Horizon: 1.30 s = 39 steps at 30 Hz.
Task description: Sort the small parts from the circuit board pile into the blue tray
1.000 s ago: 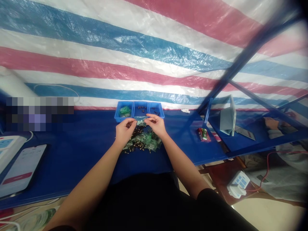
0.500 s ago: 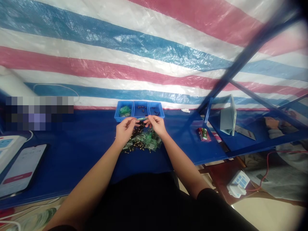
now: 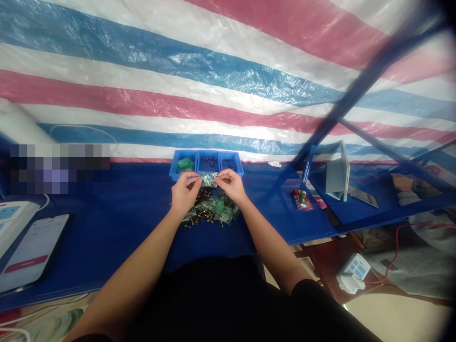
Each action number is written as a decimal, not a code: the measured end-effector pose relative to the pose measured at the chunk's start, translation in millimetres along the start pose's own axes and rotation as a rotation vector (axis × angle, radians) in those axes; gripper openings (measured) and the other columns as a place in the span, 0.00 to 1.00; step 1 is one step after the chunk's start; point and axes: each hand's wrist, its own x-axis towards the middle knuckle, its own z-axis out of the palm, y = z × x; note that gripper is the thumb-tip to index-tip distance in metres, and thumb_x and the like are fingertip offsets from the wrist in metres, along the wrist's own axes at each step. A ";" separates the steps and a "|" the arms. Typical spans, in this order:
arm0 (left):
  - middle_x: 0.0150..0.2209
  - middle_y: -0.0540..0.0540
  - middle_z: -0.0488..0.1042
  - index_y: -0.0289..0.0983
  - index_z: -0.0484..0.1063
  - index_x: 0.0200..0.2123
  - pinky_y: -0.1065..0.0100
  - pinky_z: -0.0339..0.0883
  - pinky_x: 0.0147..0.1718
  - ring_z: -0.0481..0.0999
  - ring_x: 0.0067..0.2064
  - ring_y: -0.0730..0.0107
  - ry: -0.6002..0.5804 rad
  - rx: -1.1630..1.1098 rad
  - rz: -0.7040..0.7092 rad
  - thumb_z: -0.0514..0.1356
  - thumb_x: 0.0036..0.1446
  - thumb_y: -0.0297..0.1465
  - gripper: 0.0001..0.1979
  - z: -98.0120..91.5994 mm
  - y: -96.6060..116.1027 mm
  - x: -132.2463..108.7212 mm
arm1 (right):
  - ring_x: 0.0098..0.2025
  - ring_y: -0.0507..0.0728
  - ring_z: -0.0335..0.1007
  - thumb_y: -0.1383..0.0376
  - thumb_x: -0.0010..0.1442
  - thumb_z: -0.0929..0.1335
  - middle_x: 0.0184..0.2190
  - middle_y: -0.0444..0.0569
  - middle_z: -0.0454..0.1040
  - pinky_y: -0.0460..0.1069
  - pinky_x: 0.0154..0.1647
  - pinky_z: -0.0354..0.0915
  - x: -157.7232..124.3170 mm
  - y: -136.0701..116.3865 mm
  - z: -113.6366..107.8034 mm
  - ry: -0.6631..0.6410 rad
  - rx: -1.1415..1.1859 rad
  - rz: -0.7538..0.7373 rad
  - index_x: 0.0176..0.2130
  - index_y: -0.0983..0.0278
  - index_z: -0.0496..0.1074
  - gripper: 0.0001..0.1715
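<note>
Between my two hands a small clear plastic bag (image 3: 207, 179) is stretched flat, with pale greenish contents I cannot make out. My left hand (image 3: 185, 190) pinches its left edge. On the other side my right hand (image 3: 232, 186) is closed on the right edge. Below the bag lies a pile of small green-tinted bags and brass-coloured screw-like pieces (image 3: 213, 209). Just beyond my hands stand three joined blue bins (image 3: 207, 153). Green bags (image 3: 185, 165) fill part of the left bin; small dark pieces (image 3: 211, 162) lie in the middle one, a few more in the right.
On the blue table (image 3: 117, 223) a phone (image 3: 33, 249) and a white power strip (image 3: 17, 218) lie left. A small red and green box (image 3: 302, 199) and a propped tablet (image 3: 338, 173) stand right. Another person's hand (image 3: 402, 181) rests farther right, beyond a blue frame post (image 3: 327, 123).
The small bag, seen nearly edge-on before, is now tilted with its flat face towards me. Both hands keep hold of it and have barely shifted.
</note>
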 end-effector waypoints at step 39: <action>0.31 0.47 0.79 0.39 0.79 0.38 0.69 0.71 0.32 0.75 0.29 0.69 -0.120 0.071 0.068 0.61 0.54 0.40 0.13 -2.4 8.5 -3.9 | 0.36 0.57 0.74 0.52 0.54 0.71 0.37 0.49 0.80 0.50 0.35 0.70 2.7 5.9 -2.8 0.003 -0.041 -0.028 0.38 0.61 0.79 0.18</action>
